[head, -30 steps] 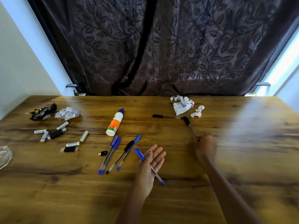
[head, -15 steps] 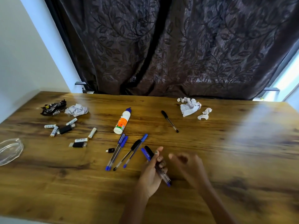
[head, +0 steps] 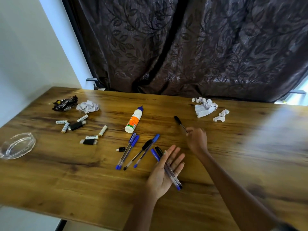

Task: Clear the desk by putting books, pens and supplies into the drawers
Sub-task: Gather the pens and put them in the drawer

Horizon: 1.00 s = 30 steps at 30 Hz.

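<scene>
Left grip: left hand (head: 164, 170) palm up, fingers straight and spread, carrying two pens (head: 166, 167), one blue-capped, one black-capped, lying across the palm
Right grip: right hand (head: 197, 140) blurred, fingers curled at the tip of the black pen (head: 180, 123) on the table (head: 83, 189); actual pinch cannot be confirmed
Loose pens: four pens (head: 136, 150) on the table, left of the left hand
Glue bottle (head: 134, 120): lying on its side, beyond the loose pens
Batteries (head: 78, 126): scattered at left

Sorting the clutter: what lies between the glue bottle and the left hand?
In the head view, four pens lie between the glue bottle and the left hand.
</scene>
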### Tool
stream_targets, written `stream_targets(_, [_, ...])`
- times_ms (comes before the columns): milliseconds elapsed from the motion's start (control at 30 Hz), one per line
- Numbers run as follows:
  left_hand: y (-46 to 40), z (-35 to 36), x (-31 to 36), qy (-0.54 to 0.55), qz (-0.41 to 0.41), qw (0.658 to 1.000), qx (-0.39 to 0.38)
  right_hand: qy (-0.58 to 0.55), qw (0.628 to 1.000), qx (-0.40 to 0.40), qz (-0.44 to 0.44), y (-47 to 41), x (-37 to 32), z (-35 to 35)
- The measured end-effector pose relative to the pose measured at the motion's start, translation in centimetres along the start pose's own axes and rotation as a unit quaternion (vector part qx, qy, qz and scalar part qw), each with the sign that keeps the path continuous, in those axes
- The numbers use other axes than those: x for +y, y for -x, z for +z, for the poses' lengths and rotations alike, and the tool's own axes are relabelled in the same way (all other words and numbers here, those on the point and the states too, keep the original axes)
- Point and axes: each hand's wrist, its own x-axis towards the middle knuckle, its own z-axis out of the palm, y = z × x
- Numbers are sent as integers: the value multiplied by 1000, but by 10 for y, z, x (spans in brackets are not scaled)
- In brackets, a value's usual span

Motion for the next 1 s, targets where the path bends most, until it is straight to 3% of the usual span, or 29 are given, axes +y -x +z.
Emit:
stream_targets(167, [-4,-2,-1,13,-1,1000,12,-151,988,-16,-11,100,-11,-31])
stream_targets(333, [0,0,-1,-6,6,1000,23,-113,988,-100,-44,159,-8,-12])
stream_targets(600, [46,-26,34,90,42,993,56,-113,979,-117,-123,143,-48,-18])
stream_targets(733, [71,-50,53,120,82,986,79,-15,972,-145,-184,127,-72,17])
stream_targets(867, [91,-67,61,131,86,984,87,150,937,-212,-232,128,-90,45])
stream_targets(1000, [104,-72,61,134,86,985,72,173,944,-164,-229,142,-88,47])
